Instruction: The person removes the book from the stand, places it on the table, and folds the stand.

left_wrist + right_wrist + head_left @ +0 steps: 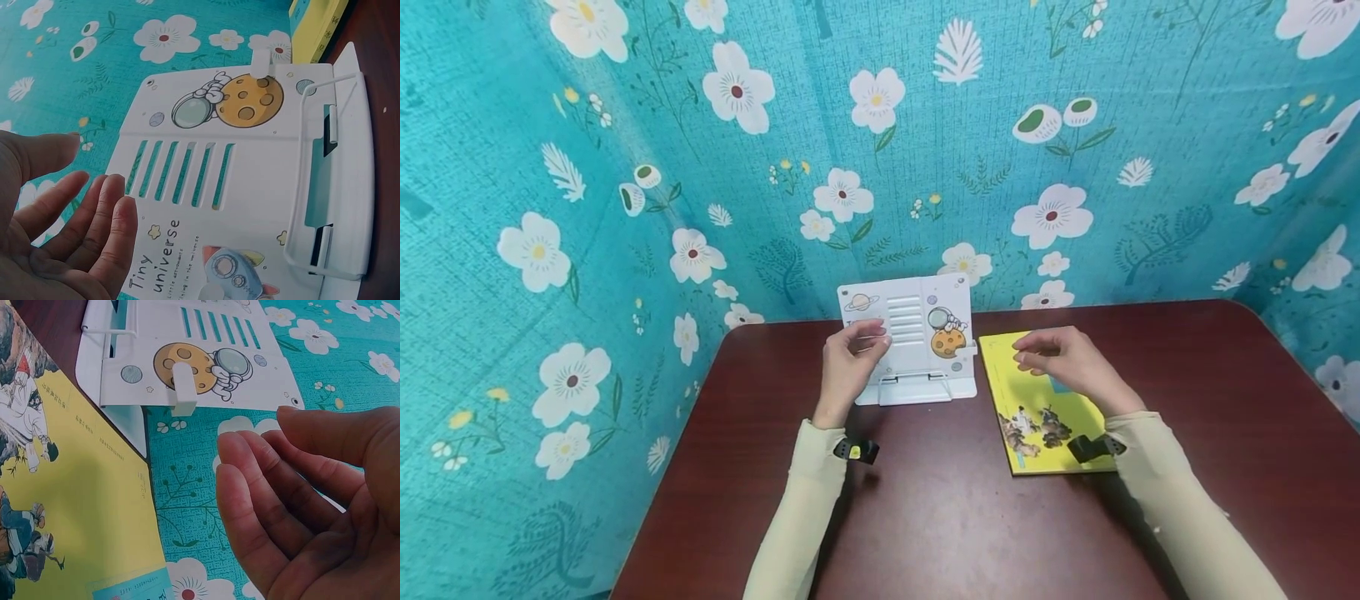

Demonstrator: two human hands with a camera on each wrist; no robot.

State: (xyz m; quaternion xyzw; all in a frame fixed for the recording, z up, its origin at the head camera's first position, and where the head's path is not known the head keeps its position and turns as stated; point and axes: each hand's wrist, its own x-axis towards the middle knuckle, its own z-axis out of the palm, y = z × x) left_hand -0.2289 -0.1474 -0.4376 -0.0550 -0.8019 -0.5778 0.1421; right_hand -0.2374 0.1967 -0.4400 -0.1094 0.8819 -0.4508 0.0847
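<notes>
A white book stand (917,333) printed with an astronaut, a planet and a rocket stands upright at the back of the table, its wire page holder (297,187) along the bottom ledge. My left hand (852,362) hovers in front of its left half, fingers loosely bent with nothing between them. To the stand's right lies a yellow book (1011,392) with painted figures on its cover. Above that book my right hand (1071,362) hangs in the air, thumb and fingers apart and holding nothing. A white clip (184,390) sticks out at the stand's side edge.
The dark red-brown table (925,517) reaches back to a teal floral cloth (887,167) hanging behind and to the left. A black strap with a small camera (859,451) sits on the left wrist, and another camera (1090,448) on the right.
</notes>
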